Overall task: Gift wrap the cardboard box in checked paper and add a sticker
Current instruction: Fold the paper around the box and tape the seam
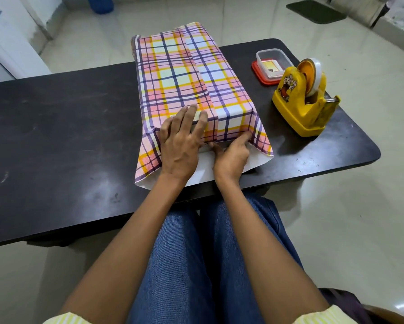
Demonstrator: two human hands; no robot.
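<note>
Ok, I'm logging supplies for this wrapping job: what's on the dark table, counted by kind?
Box in checked paper: 1
Yellow tape dispenser: 1
Clear plastic container: 1
Red lid under the container: 1
Total: 4

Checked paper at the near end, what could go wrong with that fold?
The left hand only presses the top flap flat, so it may spring up when released. The tape dispenser sits off to the right, and both hands are busy. The right hand pushing the corner in could crease or tear the checked paper.
</note>
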